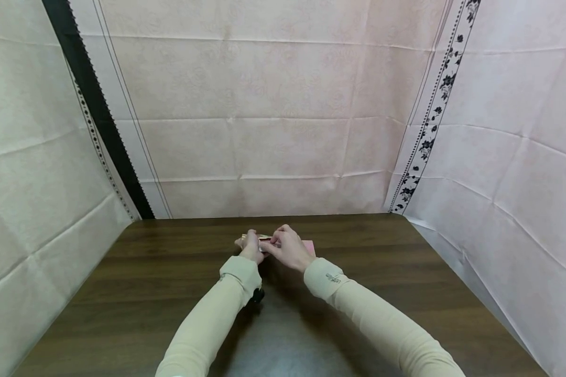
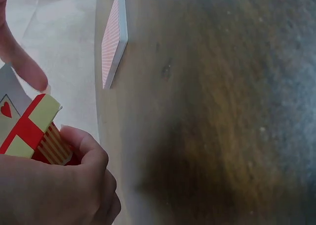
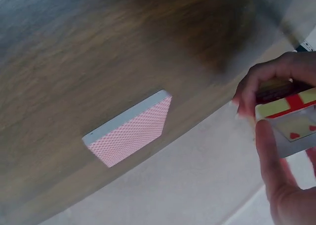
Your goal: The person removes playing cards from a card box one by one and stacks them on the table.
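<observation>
A red and yellow playing-card box (image 2: 37, 121) is between my hands above the table. My left hand (image 2: 59, 190) grips it, with its thumb along the striped side. From the other side my right hand (image 3: 286, 200) holds the same box, one fingertip at its end edge. Pale card faces (image 3: 296, 131) with red hearts show at the box's face; how far they stand out I cannot tell. In the head view the left hand (image 1: 252, 247) and right hand (image 1: 290, 248) are close together, largely hiding the box. A pink-backed deck of cards (image 3: 133, 131) stands on edge beyond the right hand.
The brown wooden table (image 1: 170, 293) extends around both arms. Creased white cloth (image 1: 287, 131) hangs behind its far edge and along both sides. A dark strip (image 1: 99, 110) runs down the cloth at left.
</observation>
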A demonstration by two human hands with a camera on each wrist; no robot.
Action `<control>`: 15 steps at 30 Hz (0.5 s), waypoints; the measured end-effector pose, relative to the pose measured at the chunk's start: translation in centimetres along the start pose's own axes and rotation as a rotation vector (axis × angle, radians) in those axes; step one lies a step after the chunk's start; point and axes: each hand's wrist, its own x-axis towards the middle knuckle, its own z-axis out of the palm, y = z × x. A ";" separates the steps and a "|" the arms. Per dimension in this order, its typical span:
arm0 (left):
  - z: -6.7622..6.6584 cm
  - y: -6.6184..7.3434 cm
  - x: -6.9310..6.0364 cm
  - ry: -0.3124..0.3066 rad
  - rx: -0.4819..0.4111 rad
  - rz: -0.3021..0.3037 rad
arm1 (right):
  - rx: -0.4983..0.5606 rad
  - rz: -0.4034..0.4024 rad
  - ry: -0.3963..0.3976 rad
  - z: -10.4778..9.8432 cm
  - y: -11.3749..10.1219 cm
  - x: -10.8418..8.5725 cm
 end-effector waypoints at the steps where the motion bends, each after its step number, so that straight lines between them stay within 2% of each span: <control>1: 0.1 0.0 0.0 -0.001 0.001 0.008 | 0.013 0.020 0.004 0.0 -0.1 0.1; 6: 0.3 0.0 0.2 0.006 0.034 0.030 | 0.000 0.089 -0.017 -0.2 -0.4 0.3; 15: -0.6 0.4 0.2 -0.017 0.013 0.026 | -0.036 0.076 -0.277 -1.3 -0.3 0.2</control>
